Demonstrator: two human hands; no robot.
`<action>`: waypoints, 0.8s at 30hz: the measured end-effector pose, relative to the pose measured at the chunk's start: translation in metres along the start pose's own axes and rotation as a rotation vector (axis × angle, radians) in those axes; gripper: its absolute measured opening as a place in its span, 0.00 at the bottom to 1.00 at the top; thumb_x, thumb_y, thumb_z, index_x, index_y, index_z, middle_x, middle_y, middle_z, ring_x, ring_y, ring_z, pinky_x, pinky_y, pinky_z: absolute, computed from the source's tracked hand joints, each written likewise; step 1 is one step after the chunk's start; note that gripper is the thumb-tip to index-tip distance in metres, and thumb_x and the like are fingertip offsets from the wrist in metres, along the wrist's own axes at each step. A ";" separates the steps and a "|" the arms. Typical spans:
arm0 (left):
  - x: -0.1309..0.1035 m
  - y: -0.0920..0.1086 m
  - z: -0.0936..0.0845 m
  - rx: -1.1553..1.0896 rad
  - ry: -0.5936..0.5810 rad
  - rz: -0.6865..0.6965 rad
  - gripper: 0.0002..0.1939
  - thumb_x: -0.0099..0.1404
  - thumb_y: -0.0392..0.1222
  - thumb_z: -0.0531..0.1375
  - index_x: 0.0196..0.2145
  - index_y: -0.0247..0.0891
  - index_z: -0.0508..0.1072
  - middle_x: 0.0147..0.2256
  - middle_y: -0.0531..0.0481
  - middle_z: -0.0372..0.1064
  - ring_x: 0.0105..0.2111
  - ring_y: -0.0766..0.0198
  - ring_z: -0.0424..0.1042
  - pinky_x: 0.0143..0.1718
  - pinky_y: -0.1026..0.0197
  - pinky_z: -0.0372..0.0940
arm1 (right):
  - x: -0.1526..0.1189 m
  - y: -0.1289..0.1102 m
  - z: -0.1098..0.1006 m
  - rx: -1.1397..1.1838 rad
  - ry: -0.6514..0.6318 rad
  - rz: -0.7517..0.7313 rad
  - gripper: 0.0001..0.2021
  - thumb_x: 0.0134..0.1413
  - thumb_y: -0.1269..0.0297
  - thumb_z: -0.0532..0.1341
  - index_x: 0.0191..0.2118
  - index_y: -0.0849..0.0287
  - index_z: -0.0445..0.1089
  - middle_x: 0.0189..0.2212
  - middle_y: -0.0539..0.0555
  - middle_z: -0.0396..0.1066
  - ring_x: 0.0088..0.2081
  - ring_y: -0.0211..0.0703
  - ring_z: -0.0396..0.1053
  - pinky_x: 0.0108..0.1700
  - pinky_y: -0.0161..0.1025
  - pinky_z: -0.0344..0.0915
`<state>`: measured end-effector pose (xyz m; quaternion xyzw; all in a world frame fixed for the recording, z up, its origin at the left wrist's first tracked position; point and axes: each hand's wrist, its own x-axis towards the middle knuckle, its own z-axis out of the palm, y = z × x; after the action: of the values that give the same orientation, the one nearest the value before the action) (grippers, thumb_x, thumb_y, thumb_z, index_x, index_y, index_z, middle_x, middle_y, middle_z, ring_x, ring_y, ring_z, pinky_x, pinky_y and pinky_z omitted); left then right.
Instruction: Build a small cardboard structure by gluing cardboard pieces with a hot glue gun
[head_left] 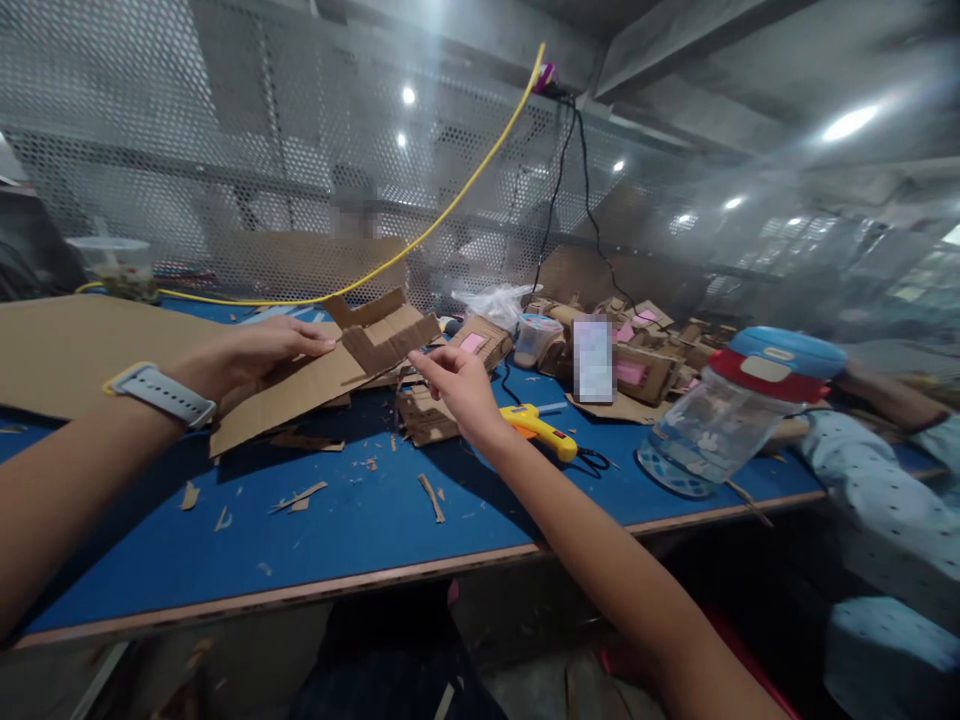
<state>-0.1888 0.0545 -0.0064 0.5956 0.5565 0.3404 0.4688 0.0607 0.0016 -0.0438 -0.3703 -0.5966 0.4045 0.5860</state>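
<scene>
My left hand [274, 345], with a watch on a pale strap [161, 393] at the wrist, grips a flat piece of cardboard [292, 400] by its far side. A folded cardboard strip [397, 335] with upright, bent walls stands at the right end of that piece. Whether the two are glued together, I cannot tell. The fingers of my right hand [461, 385] are pinched at the strip's lower right edge. Below and behind that hand, a small cardboard block [427, 418] rests on the table. A yellow hot glue gun [541, 430] lies just right of my right wrist.
Cardboard scraps [300, 498] litter the blue table [337, 550]. A large cardboard sheet [97, 350] lies left. To the right stand a phone [592, 360], a water bottle [727, 420] and piled cardboard parts [660, 370]. A yellow cable [465, 190] hangs across; another person's sleeve [877, 490] is at right.
</scene>
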 end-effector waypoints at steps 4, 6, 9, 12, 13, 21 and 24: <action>-0.002 0.004 0.000 -0.013 0.017 -0.016 0.19 0.42 0.45 0.74 0.33 0.38 0.82 0.31 0.45 0.80 0.27 0.56 0.76 0.25 0.60 0.66 | -0.001 0.003 -0.003 -0.010 0.012 0.028 0.11 0.46 0.66 0.72 0.21 0.57 0.71 0.20 0.43 0.68 0.24 0.33 0.61 0.31 0.33 0.60; -0.003 0.005 -0.001 -0.023 0.032 -0.020 0.18 0.39 0.45 0.74 0.31 0.38 0.81 0.28 0.46 0.80 0.26 0.57 0.75 0.23 0.61 0.66 | -0.001 0.003 -0.004 -0.007 0.022 0.046 0.07 0.47 0.70 0.71 0.23 0.57 0.74 0.22 0.45 0.72 0.28 0.35 0.67 0.35 0.33 0.64; -0.005 0.007 -0.005 -0.040 0.056 -0.013 0.18 0.37 0.44 0.75 0.28 0.37 0.80 0.26 0.49 0.78 0.24 0.60 0.73 0.22 0.63 0.64 | -0.001 0.002 -0.003 0.017 0.013 0.066 0.08 0.50 0.78 0.66 0.29 0.56 0.76 0.25 0.46 0.76 0.32 0.37 0.75 0.44 0.36 0.69; -0.005 0.008 -0.009 -0.060 0.077 0.000 0.18 0.38 0.44 0.75 0.29 0.37 0.78 0.27 0.50 0.79 0.25 0.60 0.73 0.23 0.63 0.65 | -0.002 0.001 0.002 0.031 -0.005 0.081 0.14 0.50 0.84 0.61 0.32 0.56 0.76 0.26 0.46 0.78 0.35 0.37 0.78 0.49 0.38 0.70; -0.005 0.008 -0.011 -0.068 0.082 0.005 0.18 0.39 0.45 0.75 0.29 0.37 0.78 0.27 0.50 0.79 0.26 0.60 0.73 0.25 0.63 0.66 | -0.003 0.001 0.003 0.040 -0.008 0.097 0.16 0.48 0.86 0.60 0.34 0.56 0.76 0.27 0.46 0.78 0.35 0.37 0.79 0.49 0.38 0.71; -0.002 0.007 -0.012 -0.072 0.101 0.030 0.18 0.40 0.45 0.74 0.29 0.35 0.79 0.28 0.48 0.79 0.28 0.58 0.74 0.28 0.61 0.66 | -0.004 0.004 0.000 0.082 0.037 0.163 0.16 0.43 0.72 0.74 0.39 0.57 0.72 0.25 0.44 0.73 0.23 0.35 0.73 0.31 0.35 0.73; -0.003 0.007 -0.005 -0.054 0.101 0.062 0.18 0.39 0.46 0.75 0.27 0.36 0.79 0.26 0.48 0.78 0.25 0.58 0.73 0.24 0.61 0.63 | -0.004 0.000 -0.001 0.045 0.067 0.119 0.24 0.33 0.68 0.79 0.41 0.57 0.74 0.35 0.49 0.76 0.28 0.34 0.73 0.31 0.33 0.72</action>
<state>-0.1919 0.0525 0.0021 0.5819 0.5512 0.3991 0.4453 0.0615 -0.0017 -0.0456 -0.4051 -0.5444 0.4391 0.5887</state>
